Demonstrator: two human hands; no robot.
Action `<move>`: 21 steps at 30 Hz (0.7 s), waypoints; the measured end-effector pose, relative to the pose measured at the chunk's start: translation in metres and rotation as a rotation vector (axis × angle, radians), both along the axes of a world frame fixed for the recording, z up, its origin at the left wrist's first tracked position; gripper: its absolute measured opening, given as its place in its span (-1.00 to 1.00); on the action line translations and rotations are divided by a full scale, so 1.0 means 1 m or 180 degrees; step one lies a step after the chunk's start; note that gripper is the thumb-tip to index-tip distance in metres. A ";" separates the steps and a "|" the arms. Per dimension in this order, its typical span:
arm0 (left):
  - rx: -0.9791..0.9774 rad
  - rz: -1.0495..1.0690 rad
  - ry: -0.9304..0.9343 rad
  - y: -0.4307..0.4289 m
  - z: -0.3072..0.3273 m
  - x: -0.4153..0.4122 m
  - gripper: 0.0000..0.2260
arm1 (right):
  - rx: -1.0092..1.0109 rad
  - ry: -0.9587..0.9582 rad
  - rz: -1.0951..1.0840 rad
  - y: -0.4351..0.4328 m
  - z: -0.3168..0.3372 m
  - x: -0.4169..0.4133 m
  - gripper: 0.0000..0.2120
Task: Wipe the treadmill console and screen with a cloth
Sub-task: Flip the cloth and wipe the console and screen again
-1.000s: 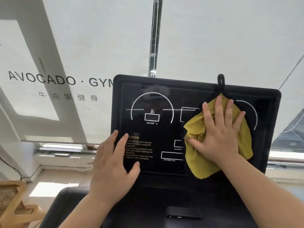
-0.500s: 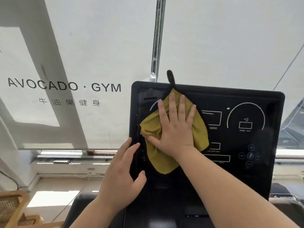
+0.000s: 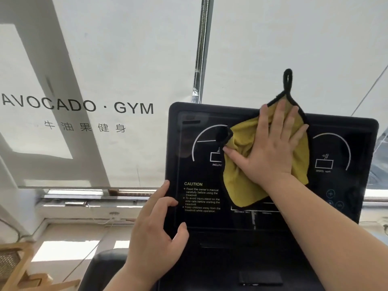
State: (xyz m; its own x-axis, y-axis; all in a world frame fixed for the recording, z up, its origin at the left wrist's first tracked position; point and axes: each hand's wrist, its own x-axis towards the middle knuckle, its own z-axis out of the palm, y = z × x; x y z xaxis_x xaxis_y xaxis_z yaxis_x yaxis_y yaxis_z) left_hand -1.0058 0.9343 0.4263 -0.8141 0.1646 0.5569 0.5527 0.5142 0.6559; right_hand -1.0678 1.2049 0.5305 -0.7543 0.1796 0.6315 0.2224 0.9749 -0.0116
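Pressing: my right hand [image 3: 270,152], fingers spread flat, pins the cloth [image 3: 247,179] against the screen [image 3: 201,175], upper middle.
Loop: cloth's black loop [image 3: 287,80] sticks above the top edge.
Bracing: my left hand [image 3: 155,234], open, grips the screen's lower left edge.

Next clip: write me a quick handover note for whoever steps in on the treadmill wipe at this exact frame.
Right hand: flat, open palm pressing the yellow cloth against the upper middle of the screen.
Left hand: bracing the console's lower left edge, holding nothing.
Cloth's black loop pokes above the top edge.
Done: cannot tell from this frame how much has been wiped.
Left: cover the rest of the screen, the CAUTION panel, the speed dial side and the lower console.
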 end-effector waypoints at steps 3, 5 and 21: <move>0.0787 -0.0292 -0.0406 0.000 0.007 0.002 -0.74 | 0.0095 -0.0014 0.0203 -0.043 0.011 -0.018 0.17; 0.1488 -0.0523 -0.0767 -0.001 0.014 0.002 -0.70 | 0.0147 -0.0004 0.0367 -0.072 0.011 -0.025 0.14; 0.1104 -0.0484 -0.0441 -0.004 0.001 0.001 -0.63 | 0.0739 -0.0091 0.0536 0.045 -0.092 0.065 -0.06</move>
State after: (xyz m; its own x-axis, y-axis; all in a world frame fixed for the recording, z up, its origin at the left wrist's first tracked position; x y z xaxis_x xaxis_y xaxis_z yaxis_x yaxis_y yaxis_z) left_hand -1.0048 0.9304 0.4269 -0.8663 0.1105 0.4872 0.4994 0.1683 0.8499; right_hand -1.0024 1.2500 0.4385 -0.7794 -0.0965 0.6191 0.0542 0.9739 0.2202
